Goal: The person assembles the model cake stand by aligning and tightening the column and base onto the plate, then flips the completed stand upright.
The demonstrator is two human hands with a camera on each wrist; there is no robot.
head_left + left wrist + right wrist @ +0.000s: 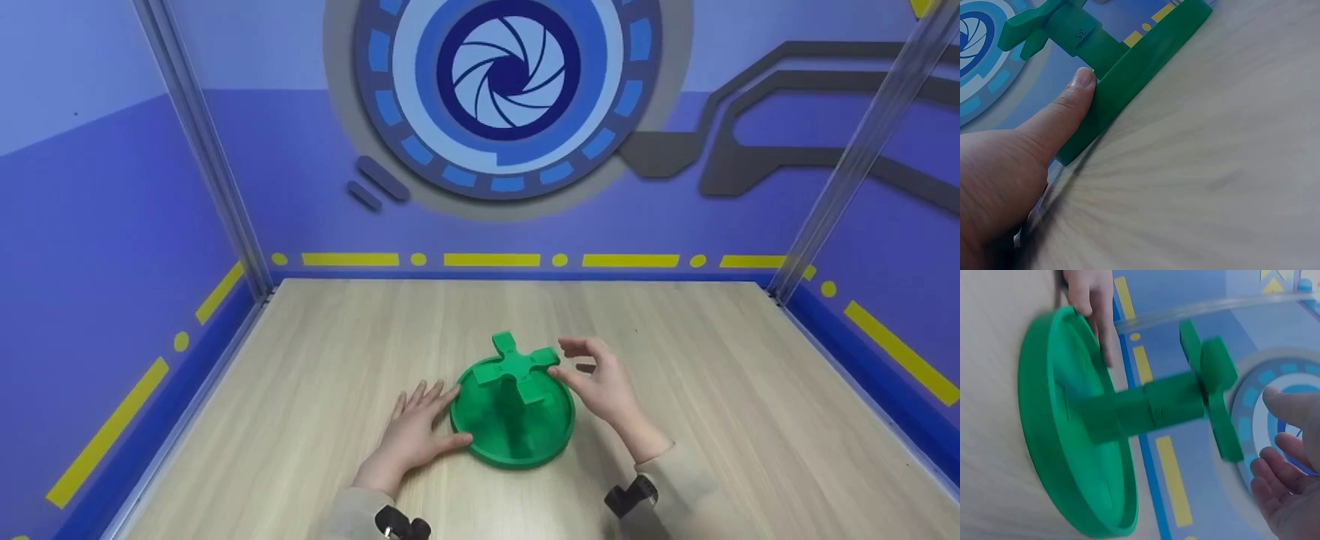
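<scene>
A green round dish-like base (517, 463) with a raised rim sits on the table. From its middle rises a thick green post (1134, 412), marked 35 in the left wrist view. On top of the post is a green four-armed cross piece (517, 365). My left hand (412, 435) lies at the base's left side, fingers spread and fairly straight, thumb resting on the rim. Beside the cross's right arm is my right hand (604, 382), fingers loosely bent. The right wrist view shows a gap between that hand and the cross.
The light wooden table (337, 337) is bordered by blue printed panels (247, 172) at the back and both sides. Metal posts (202, 150) stand at the back corners. A dark wrist camera (631, 495) is strapped over the right sleeve.
</scene>
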